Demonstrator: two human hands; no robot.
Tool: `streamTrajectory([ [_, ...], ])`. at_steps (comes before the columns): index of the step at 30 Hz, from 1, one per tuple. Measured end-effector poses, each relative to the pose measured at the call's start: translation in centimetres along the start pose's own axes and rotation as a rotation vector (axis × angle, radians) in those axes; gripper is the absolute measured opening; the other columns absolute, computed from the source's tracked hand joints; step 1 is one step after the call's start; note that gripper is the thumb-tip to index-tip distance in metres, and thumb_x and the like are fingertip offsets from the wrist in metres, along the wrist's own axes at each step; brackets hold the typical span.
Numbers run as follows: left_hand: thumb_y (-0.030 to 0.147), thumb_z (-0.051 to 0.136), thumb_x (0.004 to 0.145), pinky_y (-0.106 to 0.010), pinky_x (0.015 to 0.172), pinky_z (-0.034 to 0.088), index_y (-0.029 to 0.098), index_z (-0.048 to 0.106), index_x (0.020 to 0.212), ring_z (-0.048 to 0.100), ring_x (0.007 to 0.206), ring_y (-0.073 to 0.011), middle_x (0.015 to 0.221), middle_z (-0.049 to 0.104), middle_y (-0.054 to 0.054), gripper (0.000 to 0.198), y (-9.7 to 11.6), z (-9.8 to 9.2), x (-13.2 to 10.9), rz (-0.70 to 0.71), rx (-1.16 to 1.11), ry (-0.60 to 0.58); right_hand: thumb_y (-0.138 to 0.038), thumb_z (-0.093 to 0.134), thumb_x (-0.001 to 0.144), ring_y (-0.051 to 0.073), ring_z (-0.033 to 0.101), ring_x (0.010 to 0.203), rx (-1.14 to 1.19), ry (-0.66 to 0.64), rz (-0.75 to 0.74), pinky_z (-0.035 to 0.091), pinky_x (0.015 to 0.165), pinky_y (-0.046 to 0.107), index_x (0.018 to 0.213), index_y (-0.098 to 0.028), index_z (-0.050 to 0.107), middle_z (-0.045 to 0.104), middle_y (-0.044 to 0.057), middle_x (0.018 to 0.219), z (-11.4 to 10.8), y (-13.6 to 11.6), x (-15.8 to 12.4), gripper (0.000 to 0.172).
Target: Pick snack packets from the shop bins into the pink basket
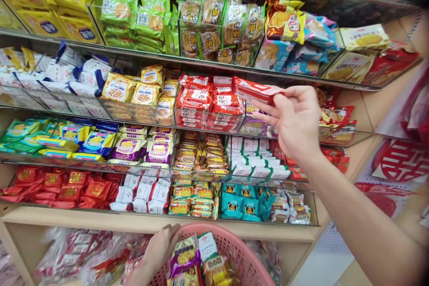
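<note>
A red packet (pixel 256 90), pinched in a person's right hand (pixel 298 120) before stocked shelves (pixel 83 220), is not yet in the pink basket (pixel 244 252), where at least 4 packets (pixel 184 252) already lie; the left hand (pixel 160 246) curls over its rim.

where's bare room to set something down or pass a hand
The wooden ledge looks bare between the lower red packets and the bagged goods. A hand might pass above the green packets. The pink basket is crowded; teal packets above it sit tightly.

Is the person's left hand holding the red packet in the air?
No, the right hand holds the red packet; the left hand touches the pink basket.
</note>
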State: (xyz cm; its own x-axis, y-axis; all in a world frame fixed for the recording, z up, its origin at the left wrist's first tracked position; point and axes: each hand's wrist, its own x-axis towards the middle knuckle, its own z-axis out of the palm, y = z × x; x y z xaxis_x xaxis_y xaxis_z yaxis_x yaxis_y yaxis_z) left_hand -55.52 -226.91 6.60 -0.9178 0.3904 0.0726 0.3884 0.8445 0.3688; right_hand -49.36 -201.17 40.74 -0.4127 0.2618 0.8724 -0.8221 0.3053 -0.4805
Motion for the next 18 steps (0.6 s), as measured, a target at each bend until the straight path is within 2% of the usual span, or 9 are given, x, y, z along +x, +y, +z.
streamTrajectory([
  [5, 0.039, 0.024, 0.095, -0.023, 0.068, 0.044, 0.024, 0.060, 0.099, 0.068, 0.084, -0.0179, 0.091, 0.069, -0.006, 0.039, 0.0, 0.0, 0.2, 0.009, 0.036, -0.011, -0.025, 0.058, 0.084, 0.023, 0.070, 0.088, 0.072, 0.062, 0.026, 0.061, 0.063, 0.034, 0.091, -0.025, 0.042, 0.061, 0.003, 0.116, -3.2, -1.6, -5.3, 0.017],
  [10, 0.042, 0.029, 0.092, -0.028, 0.079, 0.046, 0.024, 0.056, 0.120, 0.066, 0.097, -0.0210, 0.105, 0.069, -0.010, 0.042, -0.1, 0.4, 0.5, -0.025, -0.022, 0.003, -0.022, 0.055, 0.087, 0.024, 0.069, 0.092, 0.093, 0.056, 0.242, 0.063, 0.065, 0.036, 0.093, -0.025, 0.046, 0.061, 0.005, 0.122, -5.3, -0.5, -14.0, 0.011],
  [13, 0.048, 0.032, 0.090, -0.031, 0.087, 0.046, 0.020, 0.051, 0.128, 0.063, 0.106, -0.0225, 0.116, 0.066, -0.012, 0.051, -0.3, 0.5, 0.8, -0.040, -0.129, 0.028, -0.021, 0.052, 0.089, 0.022, 0.069, 0.093, 0.101, 0.007, 0.370, 0.063, 0.067, 0.037, 0.093, -0.024, 0.047, 0.059, 0.008, 0.126, -5.4, 1.2, -19.6, 0.007],
  [18, 0.052, 0.031, 0.089, -0.033, 0.091, 0.047, 0.017, 0.062, 0.114, 0.063, 0.105, -0.0229, 0.115, 0.068, -0.012, 0.054, -0.6, 0.0, 1.1, 0.024, -0.234, 0.102, -0.021, 0.046, 0.092, 0.019, 0.066, 0.100, 0.124, -0.079, 0.448, 0.062, 0.072, 0.036, 0.096, -0.024, 0.046, 0.059, 0.009, 0.126, -4.1, 3.8, -26.7, 0.005],
])
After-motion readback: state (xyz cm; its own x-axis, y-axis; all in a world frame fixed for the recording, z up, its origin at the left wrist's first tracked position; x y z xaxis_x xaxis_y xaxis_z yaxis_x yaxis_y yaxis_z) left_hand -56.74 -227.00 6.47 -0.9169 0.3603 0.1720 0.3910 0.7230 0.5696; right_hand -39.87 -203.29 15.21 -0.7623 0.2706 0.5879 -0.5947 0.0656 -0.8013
